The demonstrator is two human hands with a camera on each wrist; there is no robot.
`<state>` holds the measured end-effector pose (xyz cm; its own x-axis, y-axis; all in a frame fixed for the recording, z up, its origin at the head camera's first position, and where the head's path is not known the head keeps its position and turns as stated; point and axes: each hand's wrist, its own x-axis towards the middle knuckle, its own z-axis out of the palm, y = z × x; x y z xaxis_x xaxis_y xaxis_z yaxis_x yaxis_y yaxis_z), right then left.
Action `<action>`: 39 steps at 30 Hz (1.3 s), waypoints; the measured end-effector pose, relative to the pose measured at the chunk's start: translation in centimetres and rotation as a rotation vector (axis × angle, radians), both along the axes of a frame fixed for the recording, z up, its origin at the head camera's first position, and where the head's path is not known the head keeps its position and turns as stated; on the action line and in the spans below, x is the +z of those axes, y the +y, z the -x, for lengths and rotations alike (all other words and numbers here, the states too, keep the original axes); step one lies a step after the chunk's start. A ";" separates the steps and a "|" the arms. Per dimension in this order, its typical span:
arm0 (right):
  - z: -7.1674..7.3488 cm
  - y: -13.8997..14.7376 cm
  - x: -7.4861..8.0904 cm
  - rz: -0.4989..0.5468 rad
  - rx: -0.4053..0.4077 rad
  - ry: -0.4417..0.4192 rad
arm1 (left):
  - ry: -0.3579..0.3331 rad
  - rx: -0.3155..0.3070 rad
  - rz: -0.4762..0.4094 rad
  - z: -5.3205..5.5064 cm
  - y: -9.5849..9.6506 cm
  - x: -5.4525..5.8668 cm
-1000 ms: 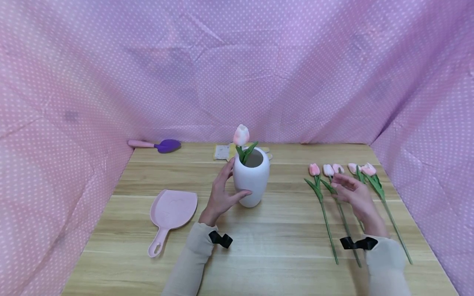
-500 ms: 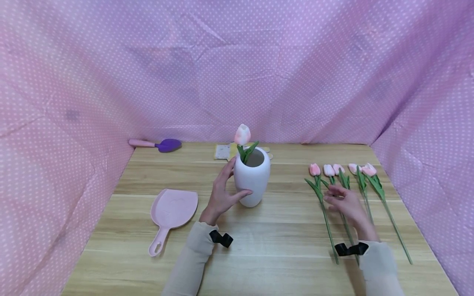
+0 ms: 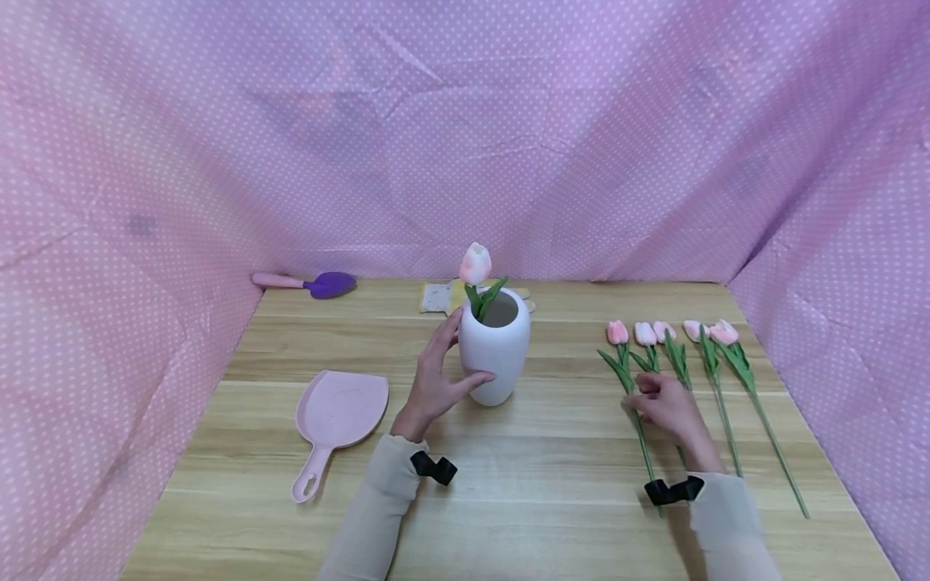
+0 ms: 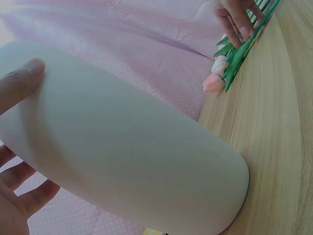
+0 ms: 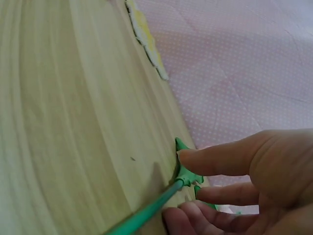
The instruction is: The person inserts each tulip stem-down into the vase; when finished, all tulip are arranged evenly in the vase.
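My left hand [image 3: 439, 375] holds a white vase [image 3: 497, 355] from its left side, thumb across the front and fingers behind. In the left wrist view the vase [image 4: 127, 137] stands slightly tilted on the table. One pink-white tulip [image 3: 475, 265] rises from its mouth. At the right, my right hand [image 3: 668, 411] is over the stem of the leftmost loose tulip [image 3: 617, 332], just below the leaves. The right wrist view has the green stem [image 5: 146, 210] between thumb and fingers, which stand apart, the thumb tip right at a leaf [image 5: 180, 145].
Several more tulips [image 3: 724, 332] lie in a row to the right. A pink dustpan [image 3: 345, 407] lies at the left, with a purple trowel [image 3: 330, 285] behind it. Yellow-and-white gloves [image 3: 436, 298] lie behind the vase. Pink dotted cloth [image 3: 465, 161] encloses the back and sides.
My right hand has moved left and down toward the leftmost loose tulip's stem, its fingers drawing closer together. The left hand keeps its hold on the vase.
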<state>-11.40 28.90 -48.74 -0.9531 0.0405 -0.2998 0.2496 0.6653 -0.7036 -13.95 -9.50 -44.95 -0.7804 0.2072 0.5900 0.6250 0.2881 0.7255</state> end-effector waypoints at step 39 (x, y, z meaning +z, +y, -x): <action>-0.3 -0.8 -0.1 -0.050 -0.080 0.021 | 0.024 0.001 -0.007 0.1 0.0 -0.2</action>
